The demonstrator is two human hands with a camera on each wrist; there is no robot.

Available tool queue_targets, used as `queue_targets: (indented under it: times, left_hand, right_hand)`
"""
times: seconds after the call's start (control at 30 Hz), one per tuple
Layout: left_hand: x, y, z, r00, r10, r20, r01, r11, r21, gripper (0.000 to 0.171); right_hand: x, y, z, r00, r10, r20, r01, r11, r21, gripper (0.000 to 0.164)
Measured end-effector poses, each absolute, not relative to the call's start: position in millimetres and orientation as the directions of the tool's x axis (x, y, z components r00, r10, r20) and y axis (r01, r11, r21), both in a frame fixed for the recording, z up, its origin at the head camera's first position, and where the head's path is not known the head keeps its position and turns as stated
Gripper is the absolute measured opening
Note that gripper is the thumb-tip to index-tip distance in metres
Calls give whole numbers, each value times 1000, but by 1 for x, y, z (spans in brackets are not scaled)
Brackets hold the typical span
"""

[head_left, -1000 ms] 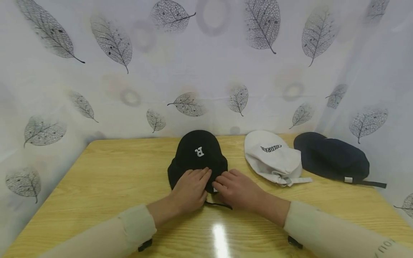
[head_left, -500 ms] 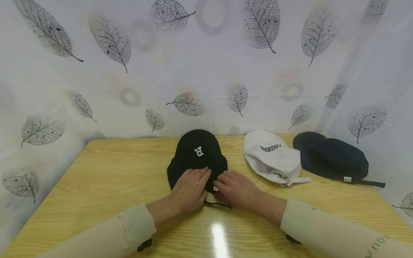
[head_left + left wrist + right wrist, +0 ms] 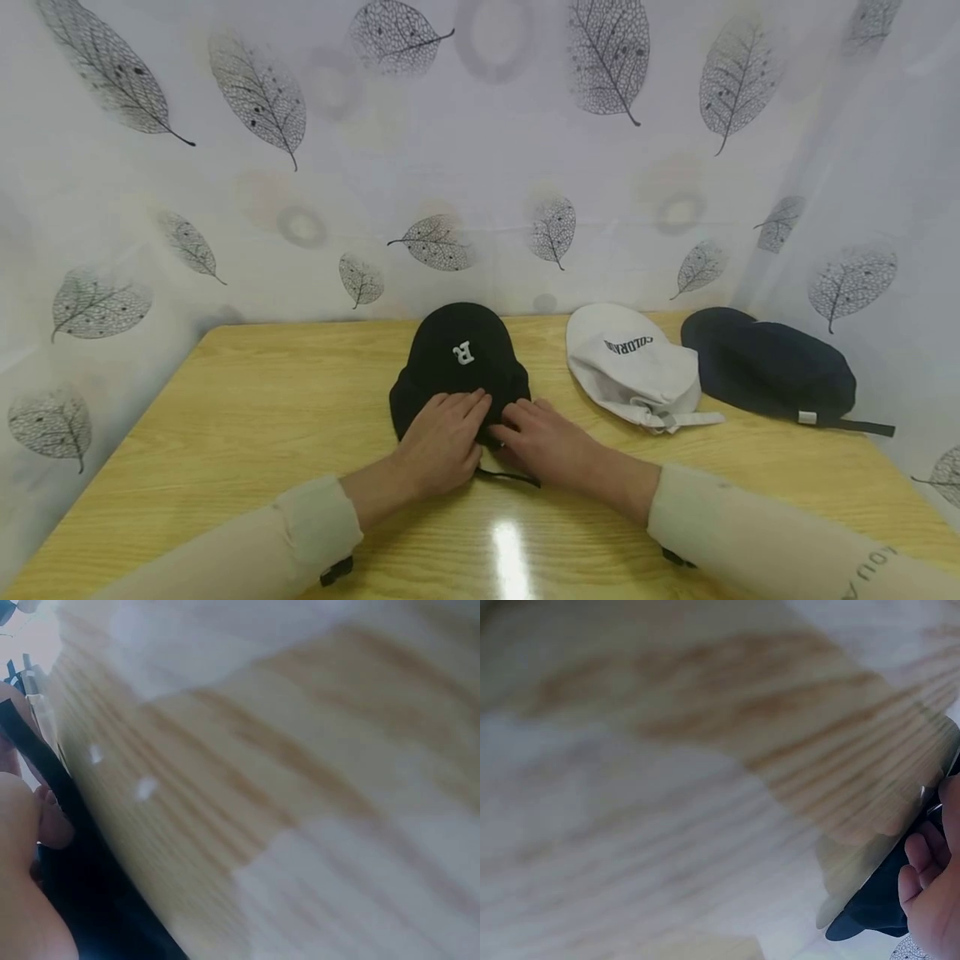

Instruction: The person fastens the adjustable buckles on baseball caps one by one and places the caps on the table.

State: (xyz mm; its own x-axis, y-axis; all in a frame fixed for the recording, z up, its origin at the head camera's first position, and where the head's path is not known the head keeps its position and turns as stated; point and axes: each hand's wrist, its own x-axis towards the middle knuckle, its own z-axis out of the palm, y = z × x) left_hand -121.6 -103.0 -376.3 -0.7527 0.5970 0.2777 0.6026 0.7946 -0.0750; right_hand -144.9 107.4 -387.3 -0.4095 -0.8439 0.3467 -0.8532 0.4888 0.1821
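A black baseball cap (image 3: 435, 375) with a white letter R lies on the wooden table, brim toward the wall. My left hand (image 3: 441, 443) grips its near left edge, fingers laid over the crown. At the near right edge, my right hand (image 3: 553, 443) holds the cap with bent fingers. Between the two hands, a thin black strap (image 3: 517, 477) trails onto the table. The left wrist view shows the strap end (image 3: 37, 754) standing out past the fingers. In the right wrist view, curled fingers (image 3: 922, 855) lie against the dark cap (image 3: 874, 900). The hands hide the back opening.
To the right lies a white cap (image 3: 633, 358) lettered COLORADO, its strap pointing right. Beside it, a navy cap (image 3: 772, 367) lies with its strap reaching toward the table's right edge. A leaf-print curtain (image 3: 480, 167) hangs behind the table (image 3: 285, 392).
My right hand has shifted slightly on the cap's edge, and a small white tag visible before by its fingers is now hidden. The left hand and the cap stay nearly still.
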Motion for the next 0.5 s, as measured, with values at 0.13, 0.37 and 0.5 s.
queue_targets:
  times: [0.13, 0.37, 0.5]
  left_hand:
    - [-121, -103, -375, -749, 589, 303, 596, 799, -80, 53]
    - [-119, -107, -374, -696, 555, 455, 609, 793, -35, 52]
    - [-118, -111, -376, -663, 546, 512, 619, 784, -35, 53]
  right_hand:
    - [-145, 107, -389, -412, -840, 354, -866, 481, 134, 23]
    - [-144, 106, -388, -444, -832, 333, -861, 499, 97, 20]
    - [-142, 106, -387, -465, -831, 306, -859, 507, 72, 19]
